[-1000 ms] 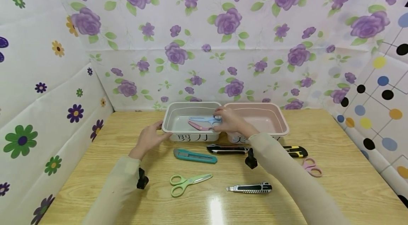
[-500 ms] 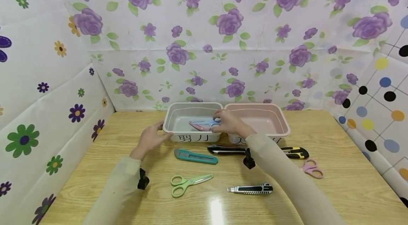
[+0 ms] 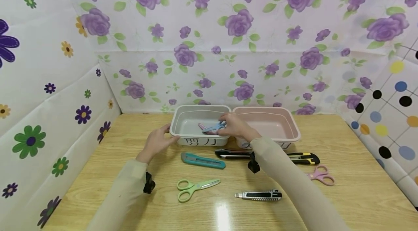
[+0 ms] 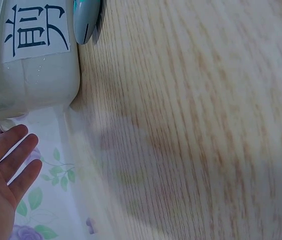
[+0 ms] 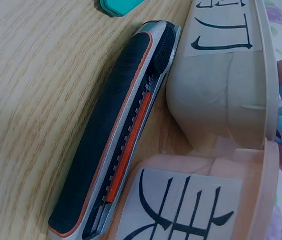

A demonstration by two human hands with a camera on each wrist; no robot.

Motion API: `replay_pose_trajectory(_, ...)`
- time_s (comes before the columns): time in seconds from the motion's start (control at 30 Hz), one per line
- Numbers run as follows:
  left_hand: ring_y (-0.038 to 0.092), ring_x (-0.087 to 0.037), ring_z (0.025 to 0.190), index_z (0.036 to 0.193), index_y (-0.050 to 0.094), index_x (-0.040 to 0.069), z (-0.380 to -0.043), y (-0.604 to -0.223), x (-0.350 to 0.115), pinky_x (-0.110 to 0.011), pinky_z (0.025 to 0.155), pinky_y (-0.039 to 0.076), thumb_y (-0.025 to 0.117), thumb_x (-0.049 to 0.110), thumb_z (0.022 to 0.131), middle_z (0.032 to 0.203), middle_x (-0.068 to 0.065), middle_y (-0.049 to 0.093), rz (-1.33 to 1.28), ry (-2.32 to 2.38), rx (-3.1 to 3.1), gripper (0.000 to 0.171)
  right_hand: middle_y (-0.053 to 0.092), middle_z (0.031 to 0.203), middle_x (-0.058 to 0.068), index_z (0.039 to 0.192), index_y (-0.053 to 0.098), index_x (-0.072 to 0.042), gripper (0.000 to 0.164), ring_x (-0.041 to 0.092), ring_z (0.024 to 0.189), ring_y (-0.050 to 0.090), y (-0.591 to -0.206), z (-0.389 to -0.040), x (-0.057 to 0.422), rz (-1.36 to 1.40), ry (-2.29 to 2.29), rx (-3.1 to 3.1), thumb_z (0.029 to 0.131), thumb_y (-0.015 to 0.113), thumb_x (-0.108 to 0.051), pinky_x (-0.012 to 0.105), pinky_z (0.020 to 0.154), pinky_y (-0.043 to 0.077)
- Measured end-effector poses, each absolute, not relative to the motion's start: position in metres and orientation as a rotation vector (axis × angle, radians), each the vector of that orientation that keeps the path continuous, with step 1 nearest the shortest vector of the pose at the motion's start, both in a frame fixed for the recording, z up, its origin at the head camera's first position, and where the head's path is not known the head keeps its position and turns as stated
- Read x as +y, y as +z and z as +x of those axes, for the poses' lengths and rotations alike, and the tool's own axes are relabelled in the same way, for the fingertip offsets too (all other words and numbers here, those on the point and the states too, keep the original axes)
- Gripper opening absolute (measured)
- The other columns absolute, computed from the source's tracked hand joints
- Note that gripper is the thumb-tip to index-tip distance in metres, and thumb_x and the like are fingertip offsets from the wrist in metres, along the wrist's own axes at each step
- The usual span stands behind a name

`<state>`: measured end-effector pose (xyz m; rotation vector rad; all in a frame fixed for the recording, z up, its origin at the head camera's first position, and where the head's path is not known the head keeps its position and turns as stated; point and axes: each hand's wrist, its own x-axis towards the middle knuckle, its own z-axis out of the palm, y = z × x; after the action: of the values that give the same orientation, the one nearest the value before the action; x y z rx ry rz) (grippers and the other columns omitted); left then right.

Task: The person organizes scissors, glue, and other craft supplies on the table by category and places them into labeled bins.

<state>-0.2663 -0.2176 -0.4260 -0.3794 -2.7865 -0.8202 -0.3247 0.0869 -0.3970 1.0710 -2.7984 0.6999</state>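
My right hand (image 3: 237, 127) is pinched around the handle loops of the blue scissors (image 3: 215, 127), a narrow grip with thumb and fingers about them, just inside the front right corner of the grey bin (image 3: 196, 114). The blades point leftward and, seen from my head, cross over a pink pair of scissors (image 3: 201, 126) lying in the same bin; whether the two touch I can't tell. That crossing looks like the likeliest trouble: if I twist or drag the blue loops, the blades could catch the pink pair and pull it askew. My hold is only on the loops, so the blade end could swing if my fingers slacken. My left hand (image 3: 156, 143) is spread, thumb and fingers reaching around the bin's left front corner, touching the rim rather than clamping it; a hard push from the right could therefore slide the bin, and since it stands against the pink bin (image 3: 264, 116), both might shift. My right forearm spans the black cutter (image 3: 232, 154) and hides part of the yellow-and-black cutter (image 3: 305, 158), so a lowered sleeve or the wrist camera (image 3: 253, 163) could brush either one out of place. The teal cutter (image 3: 203, 161) lies near the grey bin's front wall, where a bin pulled towards me could bump it.
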Motion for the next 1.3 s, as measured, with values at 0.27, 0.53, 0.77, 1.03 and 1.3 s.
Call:
replay_pose_trajectory(0.27,0.060,-0.035,0.099,0.127,0.050,0.002,-0.267,-0.427,-0.218,-0.051,0.080,0.046,0.065,0.041,0.081,0.109,-0.018,0.063,-0.387,-0.817,-2.779,0.062,0.058,0.117,0.019,0.114,0.060,0.003,0.052,0.027,0.102,0.058,-0.399,-0.326,0.081,1.059,0.686,-2.838,0.075,0.072,-0.029,0.036,0.083,0.049)
replay_pose_trajectory(0.53,0.060,-0.036,0.098,0.128,0.050,0.002,-0.269,-0.427,-0.218,-0.051,0.080,0.047,0.065,0.041,0.081,0.109,-0.018,0.063,-0.383,-0.819,-2.775,0.063,0.059,0.115,0.017,0.118,0.058,0.002,0.056,0.024,0.101,0.056,-0.397,-0.328,0.075,1.058,0.635,-2.838,0.076,0.071,-0.031,0.034,0.080,0.047)
replay_pose_trajectory(0.77,0.059,-0.035,0.100,0.129,0.048,0.001,-0.267,-0.427,-0.217,-0.051,0.083,0.045,0.065,0.041,0.081,0.111,-0.018,0.063,-0.379,-0.831,-2.789,0.064,0.059,0.118,0.014,0.118,0.058,0.001,0.055,0.029,0.108,0.055,-0.395,-0.329,0.073,1.090,0.619,-2.768,0.077,0.071,-0.033,0.039,0.090,0.045)
replay_pose_trajectory(1.03,0.059,-0.035,0.100,0.128,0.049,0.003,-0.266,-0.425,-0.216,-0.051,0.082,0.045,0.065,0.040,0.081,0.111,-0.018,0.062,-0.368,-0.816,-2.798,0.062,0.057,0.120,0.013,0.118,0.059,-0.001,0.054,0.029,0.114,0.051,-0.387,-0.322,0.075,1.093,0.697,-2.769,0.077,0.071,-0.033,0.041,0.095,0.041)
replay_pose_trajectory(1.3,0.059,-0.036,0.099,0.128,0.050,0.002,-0.266,-0.426,-0.217,-0.051,0.080,0.046,0.064,0.041,0.082,0.110,-0.018,0.063,-0.381,-0.822,-2.792,0.062,0.056,0.123,0.013,0.119,0.058,-0.002,0.056,0.028,0.116,0.049,-0.376,-0.313,0.080,1.116,0.773,-2.779,0.077,0.070,-0.036,0.040,0.095,0.040)
